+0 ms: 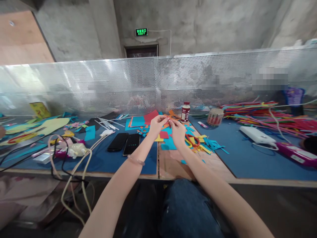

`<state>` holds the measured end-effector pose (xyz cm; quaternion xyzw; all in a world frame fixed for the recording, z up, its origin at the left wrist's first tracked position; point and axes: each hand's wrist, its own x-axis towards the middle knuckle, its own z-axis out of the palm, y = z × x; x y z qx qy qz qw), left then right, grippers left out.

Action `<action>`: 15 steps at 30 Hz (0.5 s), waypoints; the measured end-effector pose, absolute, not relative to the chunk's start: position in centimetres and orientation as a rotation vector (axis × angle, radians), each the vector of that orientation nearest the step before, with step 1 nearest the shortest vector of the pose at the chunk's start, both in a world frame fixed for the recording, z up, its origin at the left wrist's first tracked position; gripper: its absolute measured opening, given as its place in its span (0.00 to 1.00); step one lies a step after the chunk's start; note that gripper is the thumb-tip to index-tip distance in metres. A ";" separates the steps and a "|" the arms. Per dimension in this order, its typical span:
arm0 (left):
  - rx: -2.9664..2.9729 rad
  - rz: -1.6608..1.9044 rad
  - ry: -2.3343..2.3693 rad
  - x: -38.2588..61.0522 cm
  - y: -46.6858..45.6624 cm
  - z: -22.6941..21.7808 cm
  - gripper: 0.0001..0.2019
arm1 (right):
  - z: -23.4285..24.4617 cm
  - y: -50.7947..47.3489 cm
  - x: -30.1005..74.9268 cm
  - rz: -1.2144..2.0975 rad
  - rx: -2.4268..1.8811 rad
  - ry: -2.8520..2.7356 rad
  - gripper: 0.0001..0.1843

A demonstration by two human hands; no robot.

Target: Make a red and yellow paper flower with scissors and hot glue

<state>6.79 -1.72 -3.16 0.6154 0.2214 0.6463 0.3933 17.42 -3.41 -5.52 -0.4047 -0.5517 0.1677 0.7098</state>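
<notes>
Presently, clock centred on the fingertips, 12 pointing away from the wearer. 8 o'clock: dark phone, lying flat. 10 o'clock: red sheet. Left hand: thumb and forefinger nearly closed, meeting the other hand's fingertips. Centre: small red piece, raised above the scraps; its exact form too small to tell. Right hand: fingers curled, pinching the piece. 2 o'clock: bottle, upright. 4 o'clock: blue strips. Judgement: fine two-handed shaping or joining in hand; next move calls for a steady pinch and small fingertip adjustments.
</notes>
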 end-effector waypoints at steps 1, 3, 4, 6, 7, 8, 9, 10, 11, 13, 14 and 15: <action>1.562 1.634 0.561 6.8 -1.7 -3.2 0.12 | -5.5 -3.5 17.4 0.375 -0.900 -1.223 0.19; 1.566 1.614 0.559 6.7 -1.7 -3.2 0.14 | -5.5 -3.5 17.4 0.380 -0.902 -1.221 0.19; 1.567 1.603 0.557 6.6 -1.7 -3.2 0.14 | -5.5 -3.5 17.4 0.384 -0.902 -1.223 0.19; 1.562 1.590 0.558 6.5 -1.6 -3.2 0.15 | -5.6 -3.4 17.4 0.394 -0.895 -1.229 0.19; 1.555 1.593 0.562 6.5 -1.5 -3.2 0.14 | -5.7 -3.3 17.3 0.397 -0.890 -1.231 0.18; 1.545 1.602 0.567 6.4 -1.3 -3.3 0.14 | -5.7 -3.2 17.3 0.399 -0.885 -1.231 0.18; 1.535 1.613 0.573 6.4 -1.1 -3.3 0.14 | -5.8 -3.2 17.2 0.398 -0.881 -1.226 0.18; 1.526 1.623 0.579 6.3 -1.0 -3.3 0.14 | -5.9 -3.1 17.2 0.396 -0.879 -1.219 0.18; 1.520 1.630 0.583 6.3 -0.8 -3.4 0.14 | -5.9 -3.0 17.1 0.393 -0.880 -1.211 0.19; 1.515 1.637 0.588 6.3 -0.6 -3.4 0.15 | -6.0 -2.9 17.1 0.390 -0.883 -1.201 0.19; 1.515 1.638 0.589 6.3 -0.6 -3.4 0.15 | -6.1 -2.9 17.1 0.390 -0.884 -1.201 0.19; 1.515 1.640 0.589 6.3 -0.6 -3.4 0.15 | -6.1 -2.9 17.2 0.389 -0.886 -1.203 0.18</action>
